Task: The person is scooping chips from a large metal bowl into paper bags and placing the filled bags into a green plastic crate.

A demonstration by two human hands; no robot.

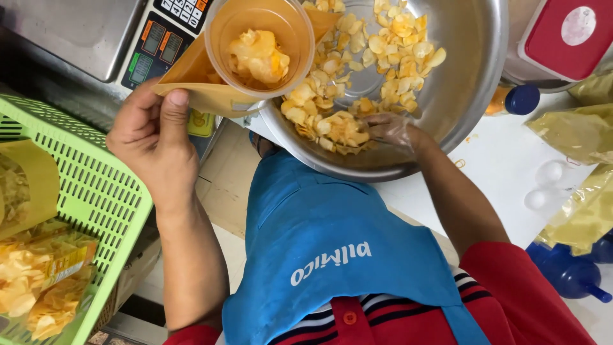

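Left hand (153, 137) pinches the edge of a tan paper pouch (198, 80) holding a clear round plastic cup (262, 45), above a grey digital scale (96, 38). Cup holds a small heap of yellow crisps, roughly a third full. Right hand (393, 128), apparently in a thin clear glove, is curled over crisps in a wide steel bowl (460, 76); grasp itself unclear. Bowl has many crisps left. Filled bags lie in the green slotted plastic basket (96, 185), so packing looks partly done.
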